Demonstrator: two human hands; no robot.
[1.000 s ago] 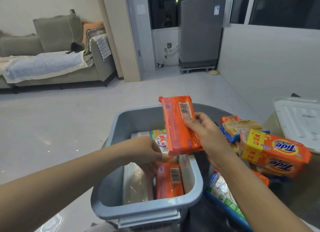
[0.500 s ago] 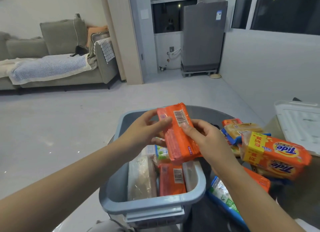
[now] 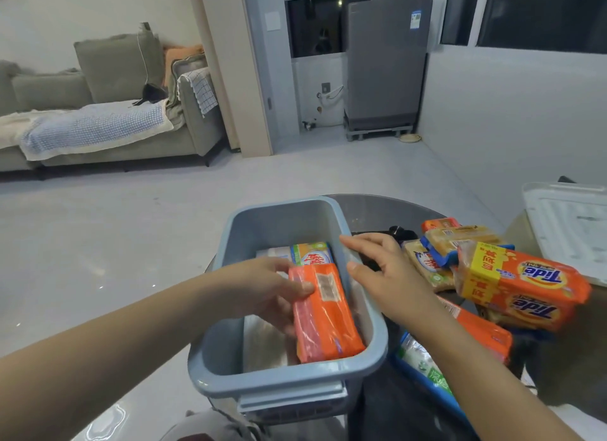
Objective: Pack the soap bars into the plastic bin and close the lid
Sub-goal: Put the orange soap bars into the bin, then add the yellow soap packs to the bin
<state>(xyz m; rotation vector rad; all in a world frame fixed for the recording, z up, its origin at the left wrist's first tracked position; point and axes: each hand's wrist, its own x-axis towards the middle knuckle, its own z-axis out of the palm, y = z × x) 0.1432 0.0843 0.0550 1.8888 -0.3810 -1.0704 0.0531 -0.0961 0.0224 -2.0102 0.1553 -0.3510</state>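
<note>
An orange soap bar (image 3: 325, 312) is held inside the grey plastic bin (image 3: 230, 348) by the left hand (image 3: 262, 289), its grip clamped on the bar's left edge; the right hand (image 3: 391, 276), fingers apart, is kept just right of that grip, above the bin's rim

There is one view only, from the person's head. It looks forward and down, very near to the grey plastic bin (image 3: 285, 384) at the bottom centre; beyond the bin, the floor and the far wall.
</note>
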